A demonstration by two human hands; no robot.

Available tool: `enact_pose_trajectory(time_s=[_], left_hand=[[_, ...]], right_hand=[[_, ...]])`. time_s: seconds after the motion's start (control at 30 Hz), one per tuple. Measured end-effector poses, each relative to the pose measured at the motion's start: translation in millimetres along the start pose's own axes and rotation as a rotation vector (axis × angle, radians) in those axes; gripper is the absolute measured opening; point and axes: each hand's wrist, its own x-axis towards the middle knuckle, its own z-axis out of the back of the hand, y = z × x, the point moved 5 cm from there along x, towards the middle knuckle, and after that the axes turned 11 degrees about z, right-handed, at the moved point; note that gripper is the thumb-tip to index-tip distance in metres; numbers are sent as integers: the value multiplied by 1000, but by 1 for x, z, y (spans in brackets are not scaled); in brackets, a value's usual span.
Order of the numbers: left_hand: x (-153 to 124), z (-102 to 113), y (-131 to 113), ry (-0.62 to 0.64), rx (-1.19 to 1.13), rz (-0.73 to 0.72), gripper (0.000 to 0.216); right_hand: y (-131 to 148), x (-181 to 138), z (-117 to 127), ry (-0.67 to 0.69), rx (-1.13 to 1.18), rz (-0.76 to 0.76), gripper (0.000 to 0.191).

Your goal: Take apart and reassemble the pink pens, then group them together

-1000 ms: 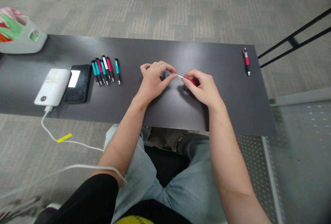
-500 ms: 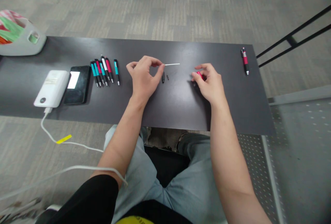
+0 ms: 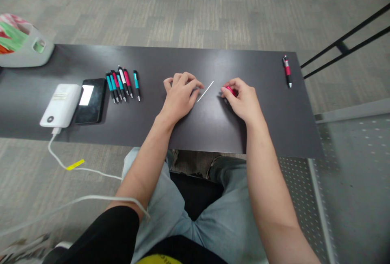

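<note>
My left hand (image 3: 182, 96) is low over the dark table, palm down, with its thumb and bent fingers apart. Just right of its fingertips a thin white pen refill (image 3: 205, 92) lies slanted on the tabletop. Whatever is under the left palm is hidden. My right hand (image 3: 242, 98) is closed around a red pen barrel (image 3: 230, 90), which shows between thumb and fingers; the rest of it is covered. The refill lies between the two hands, apart from the right one.
Several teal, red and white pens (image 3: 119, 85) lie left of my hands. Beyond them are a black phone (image 3: 99, 101) and a white power bank (image 3: 61, 105) with a cable. A red pen (image 3: 287, 72) lies far right. A white basket (image 3: 39, 55) stands at the left end.
My left hand has let go of the refill, which now lies slanted, and has moved right and nearer me, over where small dark parts lay. The right hand shifted slightly left.
</note>
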Motion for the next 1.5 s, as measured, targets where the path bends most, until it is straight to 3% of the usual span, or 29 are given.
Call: enact_pose_trajectory(time_s=[0.2,0.4,0.77,1.1,1.33,1.5], left_hand=[[-2,-4,-5,70,28,-64,30],[0,-13,-3,133,25,-116,31],[4,-10,7,92,-18,-57,41],[1,-9,2,80,13,-78,29],[2,-9,4,81,27,-48,25],[2,0,8,60,10,-3,41]], right_hand=[[10,0,-7,80,5,40,30],[15,2,-5,34,-20,101,39],[9,4,-5,31,-25,98,42],[11,1,-7,58,13,92,50],[14,-1,-5,81,10,69,25],[21,-2,-2,69,4,75,12]])
